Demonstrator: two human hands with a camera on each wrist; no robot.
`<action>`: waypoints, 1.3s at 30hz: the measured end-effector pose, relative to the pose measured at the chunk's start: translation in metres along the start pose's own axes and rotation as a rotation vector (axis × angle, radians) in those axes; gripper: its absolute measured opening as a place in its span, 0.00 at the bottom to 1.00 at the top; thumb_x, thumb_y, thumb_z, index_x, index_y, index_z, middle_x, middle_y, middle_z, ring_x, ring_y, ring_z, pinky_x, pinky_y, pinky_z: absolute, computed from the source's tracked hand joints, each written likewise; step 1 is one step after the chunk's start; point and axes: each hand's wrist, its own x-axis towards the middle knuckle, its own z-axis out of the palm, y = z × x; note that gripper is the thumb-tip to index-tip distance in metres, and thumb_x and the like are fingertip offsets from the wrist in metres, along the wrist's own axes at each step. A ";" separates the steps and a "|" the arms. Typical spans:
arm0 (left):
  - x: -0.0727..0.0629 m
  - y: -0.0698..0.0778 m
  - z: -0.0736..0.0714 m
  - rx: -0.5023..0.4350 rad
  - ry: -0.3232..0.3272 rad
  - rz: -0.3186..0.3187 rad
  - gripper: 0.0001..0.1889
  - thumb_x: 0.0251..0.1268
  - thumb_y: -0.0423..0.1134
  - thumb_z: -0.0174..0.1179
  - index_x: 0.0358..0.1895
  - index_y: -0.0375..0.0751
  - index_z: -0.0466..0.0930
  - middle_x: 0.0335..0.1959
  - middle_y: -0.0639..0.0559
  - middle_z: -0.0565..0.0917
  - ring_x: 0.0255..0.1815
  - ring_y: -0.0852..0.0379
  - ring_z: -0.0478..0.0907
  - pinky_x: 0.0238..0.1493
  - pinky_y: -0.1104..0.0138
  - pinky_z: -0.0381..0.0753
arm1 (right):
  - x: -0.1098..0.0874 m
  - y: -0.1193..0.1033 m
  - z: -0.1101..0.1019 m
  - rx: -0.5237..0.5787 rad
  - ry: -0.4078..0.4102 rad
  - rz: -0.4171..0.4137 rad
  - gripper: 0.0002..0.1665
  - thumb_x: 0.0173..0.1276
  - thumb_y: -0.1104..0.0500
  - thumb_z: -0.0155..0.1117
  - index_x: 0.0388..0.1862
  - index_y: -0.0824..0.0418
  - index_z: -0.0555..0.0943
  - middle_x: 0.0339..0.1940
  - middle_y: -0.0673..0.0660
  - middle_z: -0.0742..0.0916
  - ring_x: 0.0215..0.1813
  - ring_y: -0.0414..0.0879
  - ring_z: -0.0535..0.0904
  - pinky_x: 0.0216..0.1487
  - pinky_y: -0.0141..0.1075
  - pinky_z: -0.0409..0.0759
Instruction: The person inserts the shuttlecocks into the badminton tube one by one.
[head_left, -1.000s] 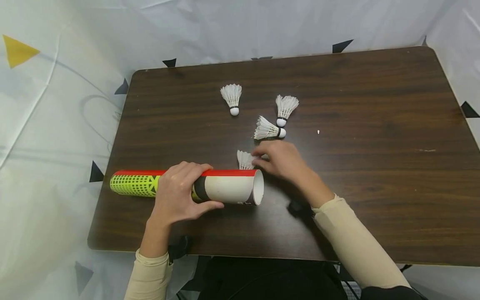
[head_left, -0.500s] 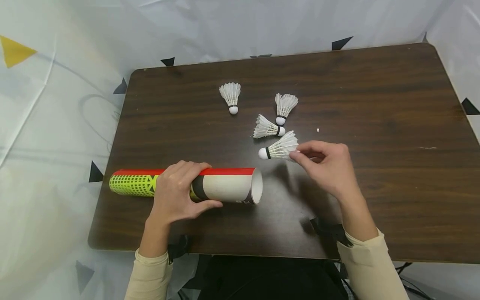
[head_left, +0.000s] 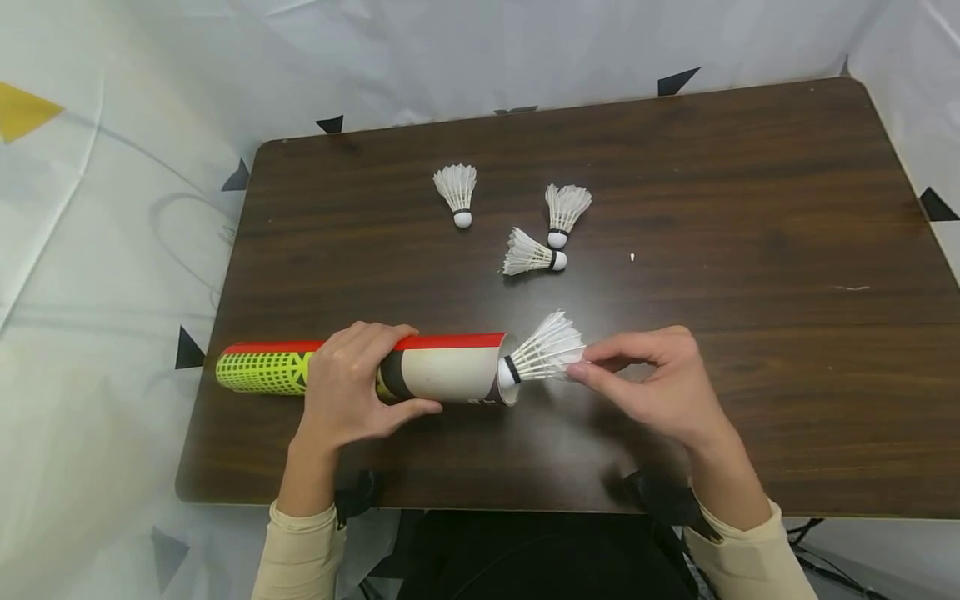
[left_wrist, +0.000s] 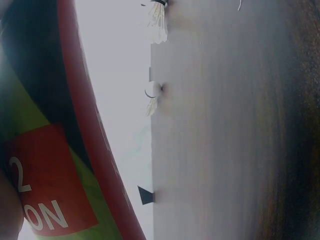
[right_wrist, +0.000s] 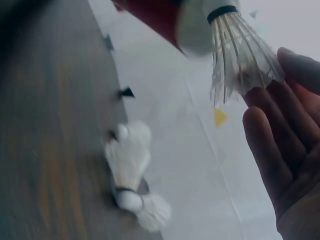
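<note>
Right grip (head_left: 660, 379): pinching shuttlecock (head_left: 553, 348) by its feather rim | Left grip (head_left: 347, 375): wrapped over tube (head_left: 453, 371) | Place: cork (head_left: 506, 372) at tube's mouth, toward tabletop's (head_left: 750, 400) near edge | Advice: probably best to level the tilted feathers with the tube, feeding gently, cork-first

Three shuttlecocks (head_left: 527, 253) lie on the table (head_left: 750, 350) behind the tube (head_left: 453, 372), a fourth shuttlecock (head_left: 549, 350) at its right end.

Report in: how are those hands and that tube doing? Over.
Left hand gripping tube. Right hand pinching a shuttlecock by its feathers, base at tube's open end. Three other shuttlecocks farther back, out of the way.
</note>
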 end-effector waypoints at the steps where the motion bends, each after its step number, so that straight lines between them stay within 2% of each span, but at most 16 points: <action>1: 0.000 0.000 0.000 0.001 -0.002 -0.002 0.40 0.36 0.72 0.67 0.50 0.46 0.83 0.37 0.53 0.85 0.35 0.53 0.79 0.36 0.57 0.79 | 0.000 0.000 0.006 -0.007 -0.012 0.007 0.15 0.43 0.77 0.76 0.28 0.61 0.88 0.24 0.52 0.88 0.25 0.38 0.83 0.30 0.27 0.79; 5: -0.001 0.000 0.000 0.003 -0.005 -0.004 0.40 0.36 0.72 0.68 0.50 0.46 0.83 0.37 0.53 0.85 0.35 0.53 0.79 0.37 0.57 0.79 | 0.001 0.000 0.026 -0.008 -0.096 0.041 0.13 0.48 0.74 0.76 0.30 0.59 0.89 0.27 0.49 0.89 0.26 0.38 0.84 0.30 0.30 0.80; 9: 0.000 0.000 0.000 0.004 -0.008 -0.005 0.40 0.36 0.73 0.67 0.50 0.46 0.83 0.38 0.52 0.85 0.36 0.53 0.79 0.37 0.57 0.79 | 0.001 0.000 0.036 -0.023 -0.183 0.088 0.12 0.52 0.70 0.76 0.33 0.57 0.89 0.29 0.45 0.89 0.28 0.35 0.83 0.29 0.29 0.79; 14: 0.000 0.000 0.000 0.008 -0.018 -0.008 0.40 0.37 0.73 0.67 0.50 0.46 0.82 0.38 0.53 0.85 0.36 0.54 0.79 0.38 0.57 0.78 | 0.003 0.002 0.042 -0.074 -0.255 0.080 0.12 0.55 0.69 0.75 0.37 0.56 0.90 0.32 0.44 0.89 0.28 0.32 0.80 0.28 0.28 0.77; 20: 0.000 0.001 0.000 0.014 -0.032 -0.015 0.41 0.38 0.75 0.65 0.50 0.47 0.82 0.38 0.53 0.85 0.37 0.54 0.79 0.39 0.58 0.78 | 0.008 0.005 0.049 -0.102 -0.281 0.072 0.09 0.57 0.68 0.73 0.36 0.57 0.89 0.29 0.43 0.88 0.25 0.32 0.77 0.27 0.26 0.76; 30: 0.001 0.000 0.000 0.009 -0.013 -0.012 0.41 0.39 0.75 0.64 0.50 0.46 0.83 0.38 0.53 0.85 0.36 0.53 0.79 0.38 0.57 0.78 | 0.016 0.008 0.050 -0.063 -0.362 0.184 0.08 0.60 0.68 0.71 0.34 0.55 0.88 0.26 0.40 0.85 0.23 0.36 0.73 0.24 0.33 0.73; 35: 0.001 0.000 0.000 0.018 -0.018 -0.010 0.40 0.39 0.74 0.65 0.50 0.46 0.83 0.38 0.52 0.85 0.35 0.53 0.79 0.38 0.57 0.79 | 0.018 0.013 0.054 -0.063 -0.389 0.156 0.10 0.59 0.71 0.68 0.30 0.56 0.86 0.23 0.42 0.81 0.20 0.34 0.66 0.20 0.32 0.67; 39: 0.001 0.001 0.000 0.013 -0.014 -0.006 0.40 0.38 0.74 0.66 0.49 0.46 0.83 0.37 0.52 0.85 0.35 0.53 0.79 0.38 0.57 0.79 | 0.022 0.016 0.058 -0.081 -0.386 0.109 0.12 0.56 0.73 0.67 0.26 0.56 0.84 0.20 0.43 0.78 0.19 0.34 0.64 0.20 0.31 0.66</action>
